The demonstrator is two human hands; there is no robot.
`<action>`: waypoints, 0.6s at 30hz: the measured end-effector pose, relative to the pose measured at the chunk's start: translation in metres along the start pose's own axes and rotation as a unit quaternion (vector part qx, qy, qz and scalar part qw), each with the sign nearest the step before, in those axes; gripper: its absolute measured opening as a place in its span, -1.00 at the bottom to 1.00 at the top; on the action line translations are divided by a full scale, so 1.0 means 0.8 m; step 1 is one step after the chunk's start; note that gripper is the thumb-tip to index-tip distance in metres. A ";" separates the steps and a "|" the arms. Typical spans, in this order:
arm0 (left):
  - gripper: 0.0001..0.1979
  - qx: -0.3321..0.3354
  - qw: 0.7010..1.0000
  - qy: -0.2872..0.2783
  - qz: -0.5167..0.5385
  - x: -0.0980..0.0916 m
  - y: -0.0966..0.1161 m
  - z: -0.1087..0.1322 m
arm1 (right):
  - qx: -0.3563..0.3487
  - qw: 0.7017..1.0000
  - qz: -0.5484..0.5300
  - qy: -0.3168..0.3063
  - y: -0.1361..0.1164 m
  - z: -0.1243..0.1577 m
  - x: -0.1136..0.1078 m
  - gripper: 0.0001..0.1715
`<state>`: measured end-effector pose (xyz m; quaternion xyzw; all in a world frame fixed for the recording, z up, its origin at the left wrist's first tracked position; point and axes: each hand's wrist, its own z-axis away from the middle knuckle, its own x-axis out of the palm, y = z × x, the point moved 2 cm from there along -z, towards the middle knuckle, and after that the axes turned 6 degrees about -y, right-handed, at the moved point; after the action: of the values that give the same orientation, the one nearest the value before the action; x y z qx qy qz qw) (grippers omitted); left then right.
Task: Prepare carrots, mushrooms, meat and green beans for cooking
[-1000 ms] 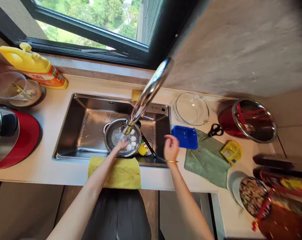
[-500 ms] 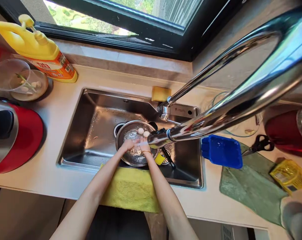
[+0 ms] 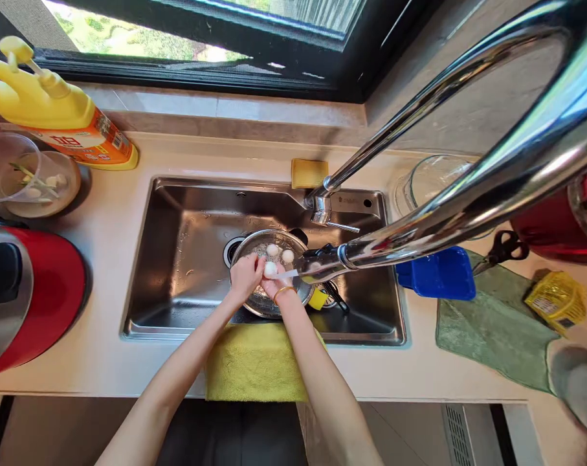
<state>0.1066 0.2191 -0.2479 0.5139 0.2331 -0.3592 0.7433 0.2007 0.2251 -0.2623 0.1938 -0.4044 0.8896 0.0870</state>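
Over a round metal basin (image 3: pixel 237 249) with water in it, my two hands hold a white egg (image 3: pixel 270 269) under the running water. My right hand (image 3: pixel 277 285), with a bracelet at its wrist, cups the egg from below. From the left side, the curled fingers of my left hand (image 3: pixel 247 275) press against it. Farther back inside the basin lie two more pale eggs (image 3: pixel 272 250). The tap's spout (image 3: pixel 317 265) reaches in from the right, close to my right hand, its stream falling onto the egg.
The basin stands in a steel sink (image 3: pixel 177 259), a yellow towel (image 3: pixel 259 369) over its front edge. The thick tap arm (image 3: pixel 443 223) crosses the right side. A blue tray (image 3: pixel 448 275), scissors (image 3: pixel 504 249) and green cloth (image 3: pixel 492 330) lie right; a red appliance (image 3: pixel 55 291) stands left.
Both hands have come together and lifted an egg out of the basin's water into the stream. The left hand's fingers have curled in. The whole view has shifted slightly.
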 end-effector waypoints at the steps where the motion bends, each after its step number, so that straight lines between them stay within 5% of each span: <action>1: -0.59 0.025 0.999 0.020 0.011 -0.002 0.002 0.004 | 0.012 0.999 -0.032 -0.001 -0.001 0.005 0.002 -0.50; 4: -0.54 0.090 0.992 -0.017 0.086 0.001 0.008 0.013 | 0.016 0.999 -0.050 0.014 -0.006 0.021 0.006 -0.42; 8: -0.57 0.064 0.974 -0.115 0.185 0.012 0.020 0.027 | -0.010 0.997 -0.041 0.070 -0.012 0.038 0.004 -0.40; 15: -0.48 0.001 0.944 0.010 0.329 0.016 0.046 0.032 | -0.011 0.971 -0.043 0.234 -0.008 0.044 0.005 -0.54; 18: -0.43 -0.090 0.905 -0.054 0.412 0.019 0.040 0.023 | 0.033 0.978 0.003 0.206 -0.004 0.044 0.007 -0.52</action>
<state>0.1405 0.2044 -0.2331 0.4749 -0.0079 -0.0258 0.8796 0.2064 0.2010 -0.2369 0.0084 -0.3485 0.9237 0.1590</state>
